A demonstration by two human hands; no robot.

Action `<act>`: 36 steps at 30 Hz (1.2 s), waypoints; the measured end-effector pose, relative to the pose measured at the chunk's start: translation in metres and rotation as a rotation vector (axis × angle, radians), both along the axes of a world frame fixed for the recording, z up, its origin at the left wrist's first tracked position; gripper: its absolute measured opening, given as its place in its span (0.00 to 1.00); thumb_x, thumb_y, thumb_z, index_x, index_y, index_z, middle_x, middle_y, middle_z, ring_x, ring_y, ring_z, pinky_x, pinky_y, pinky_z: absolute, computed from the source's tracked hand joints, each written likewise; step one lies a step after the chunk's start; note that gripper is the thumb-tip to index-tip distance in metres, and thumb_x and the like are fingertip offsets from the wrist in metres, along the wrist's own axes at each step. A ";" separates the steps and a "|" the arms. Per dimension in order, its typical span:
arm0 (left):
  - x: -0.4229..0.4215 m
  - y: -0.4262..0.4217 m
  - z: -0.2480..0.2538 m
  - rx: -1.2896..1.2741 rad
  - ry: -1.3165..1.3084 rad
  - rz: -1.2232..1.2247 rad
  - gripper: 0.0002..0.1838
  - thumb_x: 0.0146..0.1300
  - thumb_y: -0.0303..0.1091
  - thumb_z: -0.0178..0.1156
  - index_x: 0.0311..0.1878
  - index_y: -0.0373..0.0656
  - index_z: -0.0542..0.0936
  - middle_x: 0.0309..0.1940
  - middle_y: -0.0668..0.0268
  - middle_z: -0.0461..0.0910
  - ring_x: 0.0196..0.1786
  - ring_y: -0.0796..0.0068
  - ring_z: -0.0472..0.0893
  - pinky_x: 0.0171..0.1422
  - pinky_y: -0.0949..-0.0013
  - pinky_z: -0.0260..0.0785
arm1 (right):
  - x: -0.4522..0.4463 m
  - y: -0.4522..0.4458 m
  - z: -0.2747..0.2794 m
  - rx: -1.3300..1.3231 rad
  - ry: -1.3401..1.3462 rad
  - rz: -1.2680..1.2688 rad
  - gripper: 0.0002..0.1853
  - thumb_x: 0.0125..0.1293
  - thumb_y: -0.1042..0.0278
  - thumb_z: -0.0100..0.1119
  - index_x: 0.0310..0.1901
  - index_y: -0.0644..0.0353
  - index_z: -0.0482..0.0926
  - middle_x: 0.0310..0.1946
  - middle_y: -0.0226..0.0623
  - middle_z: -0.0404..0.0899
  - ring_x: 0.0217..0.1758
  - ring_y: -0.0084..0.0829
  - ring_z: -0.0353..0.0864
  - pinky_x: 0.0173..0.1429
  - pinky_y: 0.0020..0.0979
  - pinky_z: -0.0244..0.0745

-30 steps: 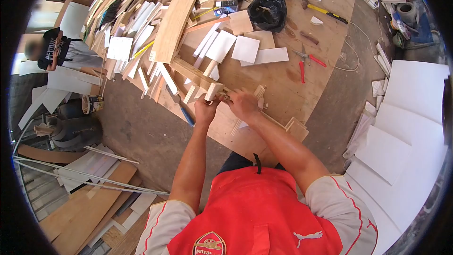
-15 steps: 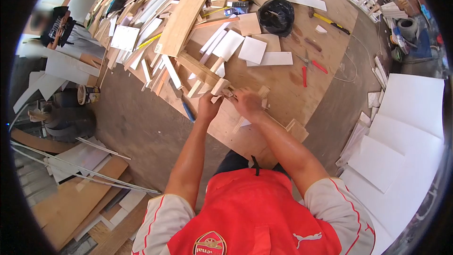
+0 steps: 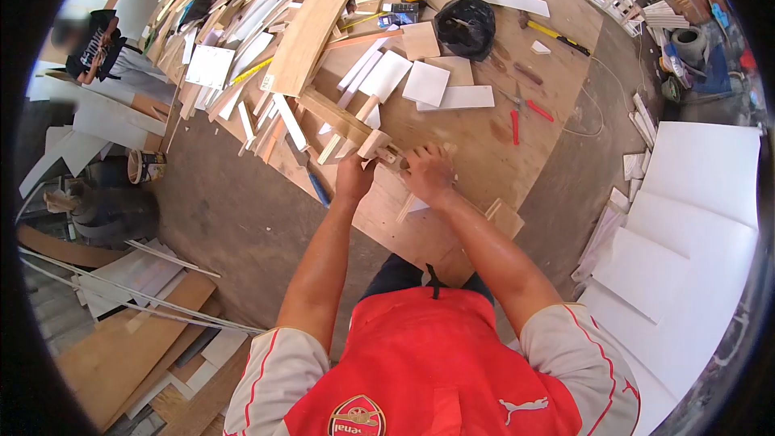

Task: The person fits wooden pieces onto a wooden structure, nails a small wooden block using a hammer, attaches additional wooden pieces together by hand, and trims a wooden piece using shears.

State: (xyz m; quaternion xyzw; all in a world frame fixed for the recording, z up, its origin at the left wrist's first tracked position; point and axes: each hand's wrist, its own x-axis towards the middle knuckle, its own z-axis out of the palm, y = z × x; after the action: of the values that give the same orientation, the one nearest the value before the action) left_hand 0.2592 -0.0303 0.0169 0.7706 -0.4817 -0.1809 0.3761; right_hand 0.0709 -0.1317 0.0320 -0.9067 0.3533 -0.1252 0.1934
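While left hand (image 3: 356, 178) and right hand (image 3: 430, 173) grip wood (image 3: 391, 156), the bag's (image 3: 465, 29) contents are unclear.

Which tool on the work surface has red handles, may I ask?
The pliers, open; the hammer has a yellow and black handle, the near-edge tool a blue one.

Sm. pale wood block (image 3: 373, 144), angled, beside narrow pc. (image 3: 392, 156)
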 end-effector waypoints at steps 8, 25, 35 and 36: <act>0.000 0.003 -0.005 0.005 -0.015 0.005 0.16 0.58 0.33 0.78 0.48 0.39 0.88 0.40 0.54 0.88 0.43 0.54 0.89 0.48 0.56 0.80 | -0.011 0.000 0.013 -0.006 -0.143 -0.035 0.18 0.54 0.58 0.75 0.46 0.53 0.89 0.48 0.37 0.85 0.62 0.43 0.76 0.75 0.50 0.64; -0.014 0.012 0.004 0.002 0.191 0.126 0.23 0.67 0.43 0.77 0.53 0.33 0.85 0.42 0.58 0.88 0.49 0.67 0.86 0.57 0.60 0.78 | -0.013 -0.003 0.011 -0.011 -0.160 -0.040 0.21 0.51 0.59 0.77 0.47 0.53 0.88 0.47 0.35 0.85 0.62 0.41 0.76 0.73 0.47 0.65; -0.011 0.016 -0.020 -0.194 0.863 0.302 0.17 0.75 0.38 0.70 0.57 0.35 0.85 0.49 0.65 0.88 0.52 0.76 0.84 0.60 0.68 0.76 | -0.012 0.001 0.018 0.049 -0.177 0.008 0.23 0.53 0.57 0.79 0.51 0.54 0.87 0.48 0.35 0.86 0.61 0.40 0.77 0.72 0.45 0.68; -0.009 0.022 -0.019 -0.195 0.927 0.326 0.16 0.75 0.38 0.69 0.57 0.36 0.85 0.49 0.65 0.88 0.52 0.75 0.85 0.61 0.68 0.76 | -0.011 0.002 0.018 0.059 -0.193 0.012 0.23 0.54 0.57 0.79 0.51 0.54 0.88 0.48 0.35 0.86 0.61 0.40 0.77 0.72 0.45 0.68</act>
State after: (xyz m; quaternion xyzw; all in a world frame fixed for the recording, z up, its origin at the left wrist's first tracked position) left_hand 0.2497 -0.0084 -0.0025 0.6357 -0.1520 -0.3972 0.6443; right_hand 0.0597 -0.1299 0.0504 -0.8865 0.3311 -0.2003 0.2538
